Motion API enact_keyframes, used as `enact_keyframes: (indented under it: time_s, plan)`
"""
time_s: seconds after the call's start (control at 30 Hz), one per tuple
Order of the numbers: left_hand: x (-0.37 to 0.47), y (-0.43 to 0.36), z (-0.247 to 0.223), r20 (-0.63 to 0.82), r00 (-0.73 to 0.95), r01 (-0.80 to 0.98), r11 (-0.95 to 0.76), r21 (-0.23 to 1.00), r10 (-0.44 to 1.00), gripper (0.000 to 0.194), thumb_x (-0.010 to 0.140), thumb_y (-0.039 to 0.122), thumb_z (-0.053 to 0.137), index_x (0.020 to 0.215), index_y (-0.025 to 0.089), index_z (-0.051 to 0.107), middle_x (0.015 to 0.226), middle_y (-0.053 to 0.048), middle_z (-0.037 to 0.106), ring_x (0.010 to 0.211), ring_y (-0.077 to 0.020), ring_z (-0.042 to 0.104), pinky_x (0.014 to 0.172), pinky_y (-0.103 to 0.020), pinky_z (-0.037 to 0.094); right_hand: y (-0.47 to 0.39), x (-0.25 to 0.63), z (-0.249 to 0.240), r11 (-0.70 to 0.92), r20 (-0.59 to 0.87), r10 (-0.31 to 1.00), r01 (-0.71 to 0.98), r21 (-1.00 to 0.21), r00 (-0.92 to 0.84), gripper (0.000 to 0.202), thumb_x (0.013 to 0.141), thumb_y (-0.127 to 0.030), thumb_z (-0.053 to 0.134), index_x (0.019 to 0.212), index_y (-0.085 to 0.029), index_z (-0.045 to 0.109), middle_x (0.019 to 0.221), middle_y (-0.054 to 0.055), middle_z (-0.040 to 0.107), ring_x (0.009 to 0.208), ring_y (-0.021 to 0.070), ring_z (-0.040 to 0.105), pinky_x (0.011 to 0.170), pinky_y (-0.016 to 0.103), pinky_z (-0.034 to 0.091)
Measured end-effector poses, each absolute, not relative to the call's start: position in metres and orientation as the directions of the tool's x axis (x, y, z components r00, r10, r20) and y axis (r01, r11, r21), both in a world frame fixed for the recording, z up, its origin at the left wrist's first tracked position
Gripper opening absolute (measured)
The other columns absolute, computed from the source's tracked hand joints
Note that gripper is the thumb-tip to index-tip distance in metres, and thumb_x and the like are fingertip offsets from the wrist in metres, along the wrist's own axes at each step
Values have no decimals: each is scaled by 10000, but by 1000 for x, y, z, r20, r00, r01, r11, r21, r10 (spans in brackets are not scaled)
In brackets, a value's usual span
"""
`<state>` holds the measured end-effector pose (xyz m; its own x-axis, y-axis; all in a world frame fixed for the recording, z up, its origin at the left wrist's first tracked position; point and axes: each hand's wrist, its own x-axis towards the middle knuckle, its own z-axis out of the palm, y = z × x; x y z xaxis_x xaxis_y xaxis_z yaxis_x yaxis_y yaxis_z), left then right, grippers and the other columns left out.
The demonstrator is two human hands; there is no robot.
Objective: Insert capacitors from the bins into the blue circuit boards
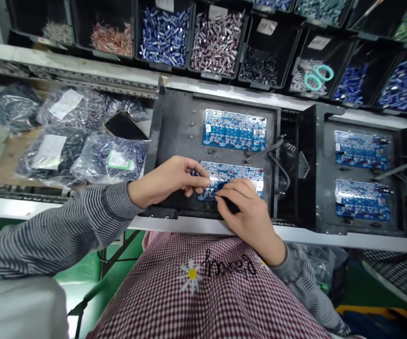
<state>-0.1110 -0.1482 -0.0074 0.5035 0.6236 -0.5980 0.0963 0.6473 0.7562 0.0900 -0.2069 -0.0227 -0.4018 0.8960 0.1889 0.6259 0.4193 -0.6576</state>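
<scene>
The near blue circuit board [247,175] lies in a black tray [177,136]; the left hand [173,181] and right hand [247,207] bend close over it; can't tell if their fingers grip anything; tiny parts [230,172] are on; some holes [212,184] seem left bare.

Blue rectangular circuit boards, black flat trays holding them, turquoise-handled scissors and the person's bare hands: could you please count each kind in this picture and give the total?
Blue rectangular circuit boards: 4
Black flat trays holding boards: 2
Turquoise-handled scissors: 1
Bare hands: 2
Total: 9
</scene>
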Motion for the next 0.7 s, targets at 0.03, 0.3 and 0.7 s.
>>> enact_keyframes:
  time_s: [0.03,0.3,0.7]
  plan:
    - [-111,-149,-7,-601,498,101,646,757,626,125,754,203,741,773,95,680,566,2,581,444,-27,439,431,-136,351,-206,89,-23,421,185,895,630,-652,-406,121,840,-135,545,877,-215,629,853,48,630,904,202,547,845,416,498]
    - [-112,-159,-8,-570,526,8,667,745,631,155,806,180,684,937,99,704,866,-87,716,815,-133,677,779,-220,541,-207,92,-25,464,201,872,625,-628,-446,138,848,-121,532,891,-197,639,854,59,622,906,205,533,832,409,500]
    - [-90,-159,-6,-582,592,152,632,760,557,189,846,245,618,792,80,692,746,-77,681,568,-77,587,508,-156,449,-210,100,-12,467,321,884,600,-649,-341,177,813,-122,612,954,-214,664,862,38,659,872,182,577,832,399,519]
